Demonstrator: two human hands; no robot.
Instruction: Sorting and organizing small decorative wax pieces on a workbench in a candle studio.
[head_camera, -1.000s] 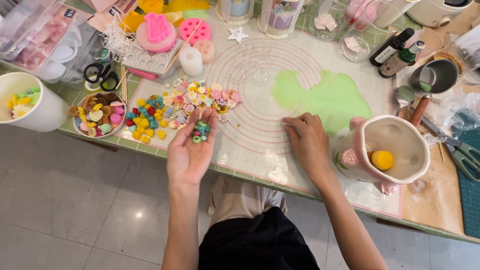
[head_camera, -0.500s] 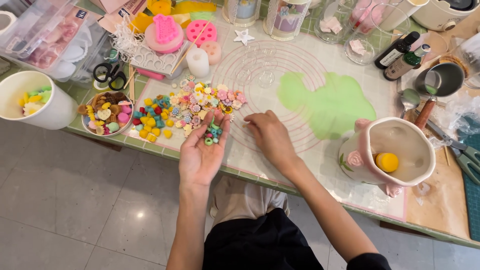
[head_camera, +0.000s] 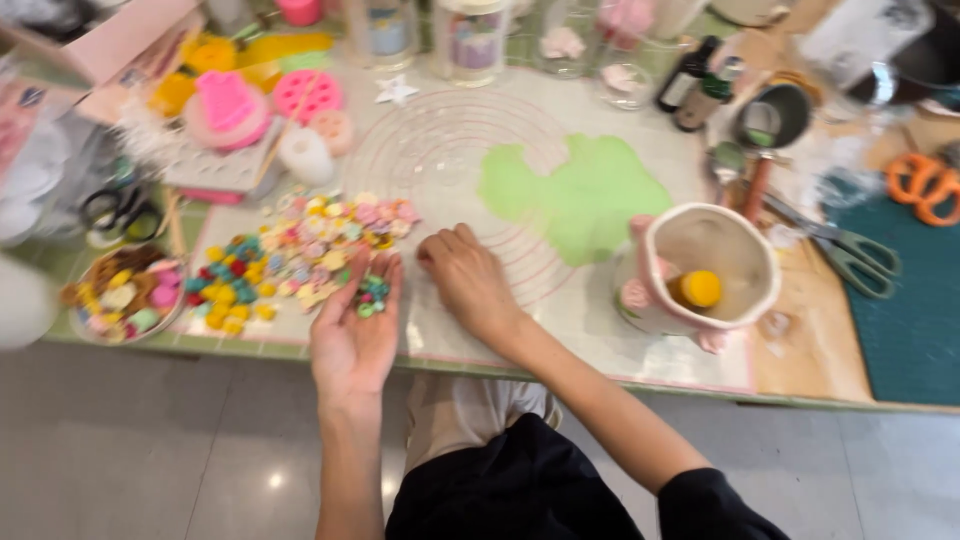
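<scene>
While the left hand (head_camera: 352, 335) lies palm up at the near edge of the tabletop (head_camera: 560, 365), it cups a small heap of green and pink beads (head_camera: 371, 296) on its flat, spread fingers. Half a second ago the right hand hovered over the circle-marked mat (head_camera: 450, 160) with its fingers loose; now the right hand (head_camera: 470, 282) has come left and down, fingers curled narrow, its fingertips pressed on the mat just beside the left hand's fingertips. Whether it pinches a bead I cannot tell. The view has also swung closer, so the white cup at the left edge is now a blur.

Just left of the beads spreads the scattered pile of coloured charms (head_camera: 300, 250), touching the left hand's fingertips. A dish of more charms (head_camera: 122, 295) sits near the front edge, further left. To the right, the green patch (head_camera: 580, 195) and the pink-eared pot (head_camera: 700, 275) with a yellow ball (head_camera: 697, 289) stand well apart from both hands, with bare mat between.
</scene>
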